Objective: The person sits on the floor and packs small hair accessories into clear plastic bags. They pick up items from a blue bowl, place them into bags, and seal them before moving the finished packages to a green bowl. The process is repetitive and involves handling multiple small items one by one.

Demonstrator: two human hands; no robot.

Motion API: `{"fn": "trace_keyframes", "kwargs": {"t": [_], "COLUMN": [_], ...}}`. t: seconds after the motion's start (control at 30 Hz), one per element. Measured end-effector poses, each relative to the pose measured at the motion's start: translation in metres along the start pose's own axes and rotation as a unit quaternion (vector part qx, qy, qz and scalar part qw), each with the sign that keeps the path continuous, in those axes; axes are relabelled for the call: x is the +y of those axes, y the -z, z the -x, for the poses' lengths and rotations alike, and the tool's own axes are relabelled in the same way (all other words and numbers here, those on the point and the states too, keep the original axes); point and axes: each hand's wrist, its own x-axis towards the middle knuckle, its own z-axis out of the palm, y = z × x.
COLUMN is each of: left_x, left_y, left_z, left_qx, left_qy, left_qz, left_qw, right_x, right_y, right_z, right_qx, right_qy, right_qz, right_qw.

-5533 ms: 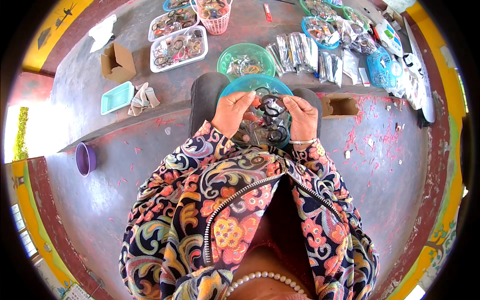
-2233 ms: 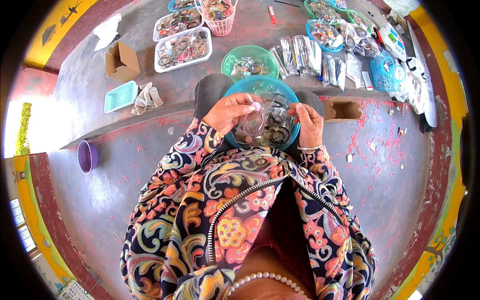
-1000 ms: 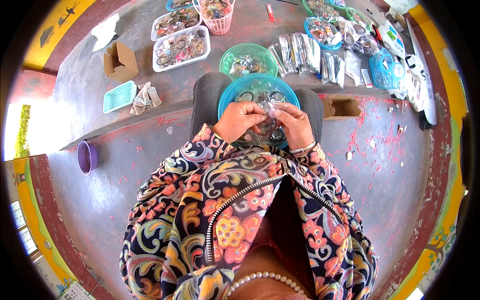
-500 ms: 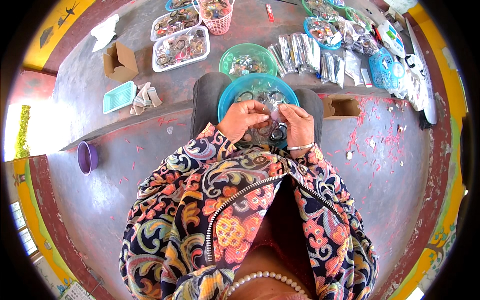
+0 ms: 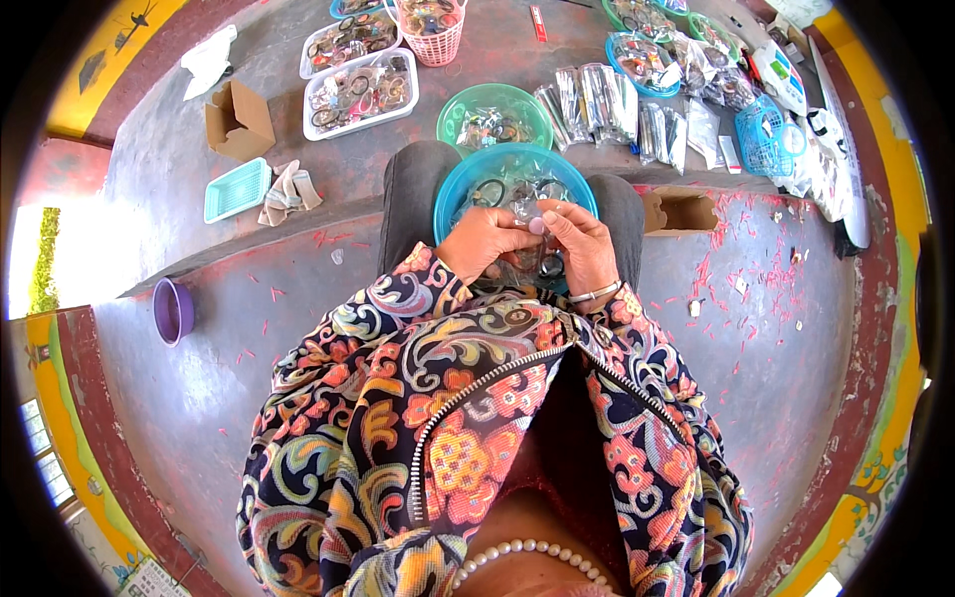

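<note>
A blue plastic basin (image 5: 451,189) rests on my lap between my knees, with small clear bags and dark ring-shaped bands in it. Over it, my left hand (image 5: 481,242) is closed, its thumb and fingers pinching a clear plastic bag (image 5: 517,261). My right hand (image 5: 585,245), with a bracelet at the wrist, pinches the same bag from the other side. Between the fingertips shows a small round pale-pink piece (image 5: 537,226); whether it lies inside the bag I cannot tell. Part of the bag is hidden behind my hands.
Ahead on the grey platform stand a green basin (image 5: 448,117), white trays (image 5: 343,132) of bands and a pink basket (image 5: 438,48). Packets (image 5: 597,104) lie to the right, near a blue basket (image 5: 758,134). A purple tub (image 5: 173,312) and cardboard box (image 5: 680,212) are lower.
My right hand's fingers have closed in nearer to my left hand, and the pale-pink piece has shifted slightly left. Both hands stay over the blue basin.
</note>
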Motion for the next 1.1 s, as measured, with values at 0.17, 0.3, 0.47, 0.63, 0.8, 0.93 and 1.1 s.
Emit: {"fn": "trace_keyframes", "kwargs": {"t": [0.17,0.3,0.47,0.63,0.8,0.93,1.1], "left_x": [0.009,0.007,-0.006,0.002,0.003,0.003,-0.005], "left_y": [-0.002,-0.001,0.002,-0.002,0.003,0.002,0.006], "left_z": [0.005,0.005,-0.003,0.000,0.003,0.002,-0.002], "left_qx": [0.029,0.018,-0.010,0.001,0.019,0.022,-0.020], "left_qy": [-0.026,-0.017,-0.045,-0.052,-0.040,-0.031,-0.059], "left_qz": [0.057,0.059,0.048,0.061,0.064,0.045,0.016], "left_qw": [0.998,0.998,0.998,0.997,0.997,0.998,0.998], "right_x": [0.009,0.000,0.012,0.011,0.008,0.012,0.011], "right_y": [0.009,0.000,0.010,0.007,0.004,0.010,0.010], "right_z": [-0.007,0.000,-0.006,-0.005,-0.004,-0.007,-0.007], "right_qx": [-0.030,-0.015,-0.008,0.007,-0.017,-0.024,0.000], "right_qy": [-0.028,-0.016,0.006,0.011,-0.010,-0.041,-0.046], "right_qz": [0.014,0.026,0.028,0.042,0.037,0.016,-0.010], "right_qw": [0.999,0.999,1.000,0.999,0.999,0.999,0.999]}}
